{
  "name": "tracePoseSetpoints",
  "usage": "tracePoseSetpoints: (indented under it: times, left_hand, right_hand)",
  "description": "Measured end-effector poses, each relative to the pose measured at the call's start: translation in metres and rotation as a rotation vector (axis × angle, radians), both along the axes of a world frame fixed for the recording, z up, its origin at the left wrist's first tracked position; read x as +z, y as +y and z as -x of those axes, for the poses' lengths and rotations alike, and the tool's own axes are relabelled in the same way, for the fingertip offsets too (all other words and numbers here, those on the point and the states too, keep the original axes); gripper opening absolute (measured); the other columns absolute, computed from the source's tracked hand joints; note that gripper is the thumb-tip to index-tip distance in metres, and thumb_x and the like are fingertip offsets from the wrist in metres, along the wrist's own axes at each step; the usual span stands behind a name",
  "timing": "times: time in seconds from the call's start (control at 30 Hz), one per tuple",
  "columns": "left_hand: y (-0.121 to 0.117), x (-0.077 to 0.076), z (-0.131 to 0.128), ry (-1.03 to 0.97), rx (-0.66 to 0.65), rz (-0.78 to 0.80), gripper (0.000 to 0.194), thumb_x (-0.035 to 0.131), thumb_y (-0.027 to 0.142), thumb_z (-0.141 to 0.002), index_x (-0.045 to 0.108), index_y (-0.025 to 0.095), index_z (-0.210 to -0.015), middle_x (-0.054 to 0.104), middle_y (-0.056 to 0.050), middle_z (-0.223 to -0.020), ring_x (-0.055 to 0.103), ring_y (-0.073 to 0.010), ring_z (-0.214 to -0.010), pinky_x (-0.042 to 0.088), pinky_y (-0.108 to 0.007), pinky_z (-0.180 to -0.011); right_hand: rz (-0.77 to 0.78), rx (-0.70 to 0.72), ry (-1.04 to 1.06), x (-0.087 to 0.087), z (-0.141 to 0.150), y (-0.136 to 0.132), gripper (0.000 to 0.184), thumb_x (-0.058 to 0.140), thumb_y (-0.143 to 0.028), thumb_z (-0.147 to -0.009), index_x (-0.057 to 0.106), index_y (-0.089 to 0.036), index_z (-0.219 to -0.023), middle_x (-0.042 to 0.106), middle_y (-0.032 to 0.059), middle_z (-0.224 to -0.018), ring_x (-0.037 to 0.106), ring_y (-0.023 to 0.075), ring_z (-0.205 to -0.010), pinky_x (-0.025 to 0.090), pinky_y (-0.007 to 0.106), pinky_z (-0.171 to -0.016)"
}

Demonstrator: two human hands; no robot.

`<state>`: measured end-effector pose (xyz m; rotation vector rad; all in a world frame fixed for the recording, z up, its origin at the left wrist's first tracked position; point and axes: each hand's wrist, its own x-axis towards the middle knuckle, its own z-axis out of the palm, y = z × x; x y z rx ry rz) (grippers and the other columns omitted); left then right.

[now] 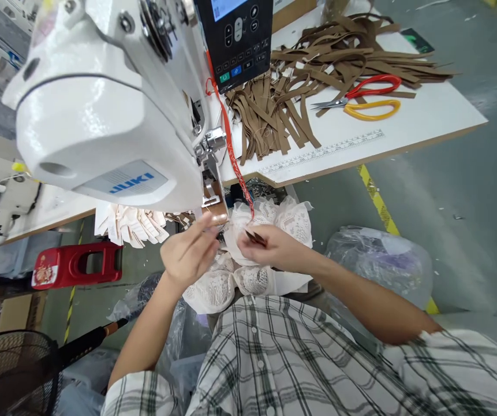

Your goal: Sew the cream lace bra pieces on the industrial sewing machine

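My left hand (190, 251) is at the front of the white sewing machine (101, 138), just below the presser foot (210, 199). Its fingers are pinched together, and what lies between them is too small to make out. My right hand (274, 247) is closed around small thread snips (256, 237), whose dark pointed tips stick out of the fist. A red braided cord (236, 164) hangs from beside the machine down to this hand. White lace bras (294, 222) lie bunched under and between both hands, over my lap.
Brown fabric strips (274, 115) are heaped on the white table (438, 115), with red-and-yellow handled scissors (372, 98) and a printed ruler (326, 151). A control panel (239, 46) hangs above. Left are pale strips (131, 225), a red stool (77, 263) and a fan (12, 370).
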<state>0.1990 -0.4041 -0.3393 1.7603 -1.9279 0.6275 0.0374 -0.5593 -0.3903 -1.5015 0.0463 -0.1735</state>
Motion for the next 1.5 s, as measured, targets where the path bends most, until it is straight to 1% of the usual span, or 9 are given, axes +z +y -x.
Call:
tracePoseSetpoints:
  times: [0.13,0.33,0.5,0.63,0.9,1.07,1.2,1.33,1.5]
  left_hand:
    - [-0.008,0.002,-0.005,-0.032,-0.201,-0.144,0.023,0.067,0.021,-0.090,0.065,0.019,-0.113,0.078,-0.008,-0.106,0.073,-0.0145,-0.078,0.052,-0.024,-0.065]
    - [-0.020,0.000,-0.012,0.114,-0.032,0.021,0.009,0.068,0.016,-0.089,0.065,0.019,-0.097,0.072,-0.002,-0.079,0.066,-0.0121,-0.071,0.051,-0.023,-0.066]
    - [-0.022,-0.005,0.013,0.276,0.144,0.126,0.012,0.072,0.010,-0.083,0.064,0.018,-0.085,0.063,0.001,-0.068,0.057,-0.0092,-0.062,0.043,-0.020,-0.056]
    - [-0.021,-0.009,0.030,0.307,0.180,0.138,0.015,0.073,0.007,-0.080,0.064,0.018,-0.085,0.064,0.003,-0.067,0.058,-0.0078,-0.062,0.041,-0.019,-0.056]
    - [-0.021,-0.023,0.028,0.309,0.234,0.138,0.008,0.070,0.015,-0.085,0.065,0.019,-0.081,0.065,0.002,-0.065,0.056,-0.0087,-0.059,0.039,-0.022,-0.055]
    - [-0.032,-0.034,0.013,0.267,0.491,0.159,0.025,0.063,0.025,-0.092,0.066,0.020,-0.068,0.058,0.002,-0.055,0.054,-0.0110,-0.059,0.039,-0.024,-0.059]
    - [-0.039,-0.037,0.010,0.304,0.599,0.201,0.027,0.061,0.028,-0.094,0.069,0.020,-0.070,0.060,0.001,-0.057,0.058,-0.0119,-0.064,0.039,-0.024,-0.061]
    - [-0.042,-0.035,0.012,0.302,0.644,0.185,0.027,0.061,0.030,-0.094,0.069,0.020,-0.070,0.062,0.000,-0.059,0.056,-0.0119,-0.063,0.037,-0.024,-0.060]
    - [-0.042,-0.032,0.012,0.320,0.668,0.104,0.035,0.057,0.032,-0.096,0.066,0.020,-0.064,0.059,0.000,-0.056,0.053,-0.0129,-0.060,0.033,-0.027,-0.058]
  right_hand:
    - [-0.389,0.171,0.172,-0.020,0.054,-0.022,0.038,0.067,-0.046,-0.082,0.047,-0.021,-0.062,0.034,-0.0061,-0.053,0.028,0.0077,-0.047,0.024,0.023,-0.046]
    - [-0.734,-0.455,0.258,-0.032,0.038,-0.032,0.044,0.080,-0.051,-0.076,0.047,-0.022,-0.073,0.029,-0.0097,-0.056,0.013,0.0053,-0.046,0.012,0.018,-0.039]
    - [-0.944,-0.081,0.288,-0.005,0.002,0.021,0.044,0.057,-0.066,-0.090,0.056,-0.022,-0.094,0.041,-0.0071,-0.062,0.020,0.0059,-0.046,0.017,0.017,-0.040]
    - [-1.003,-0.087,0.175,0.011,-0.010,0.045,0.043,0.061,-0.061,-0.090,0.050,-0.020,-0.087,0.042,-0.0073,-0.067,0.023,0.0040,-0.048,0.016,0.017,-0.043]
    - [-0.709,-0.237,0.113,0.001,-0.013,0.035,0.043,0.050,-0.064,-0.095,0.049,-0.022,-0.088,0.039,-0.0074,-0.064,0.024,0.0068,-0.046,0.019,0.020,-0.042]
    - [0.266,-0.615,0.404,-0.046,0.021,-0.031,0.037,0.051,-0.052,-0.096,0.059,-0.021,-0.112,0.064,0.0110,-0.099,0.059,0.0215,-0.077,0.051,0.036,-0.067]
    - [0.904,-0.656,0.567,-0.104,0.058,-0.078,0.053,0.054,-0.044,-0.091,0.057,-0.009,-0.131,0.048,0.0278,-0.142,0.043,0.0427,-0.136,0.036,0.059,-0.111]
    - [0.910,-0.541,0.637,-0.133,0.075,-0.082,0.057,0.049,-0.048,-0.093,0.056,-0.010,-0.135,0.047,0.0266,-0.144,0.041,0.0407,-0.140,0.037,0.056,-0.113]
    - [0.781,-0.472,0.626,-0.134,0.067,-0.067,0.056,0.049,-0.050,-0.094,0.058,-0.013,-0.135,0.046,0.0235,-0.146,0.045,0.0383,-0.138,0.040,0.054,-0.112]
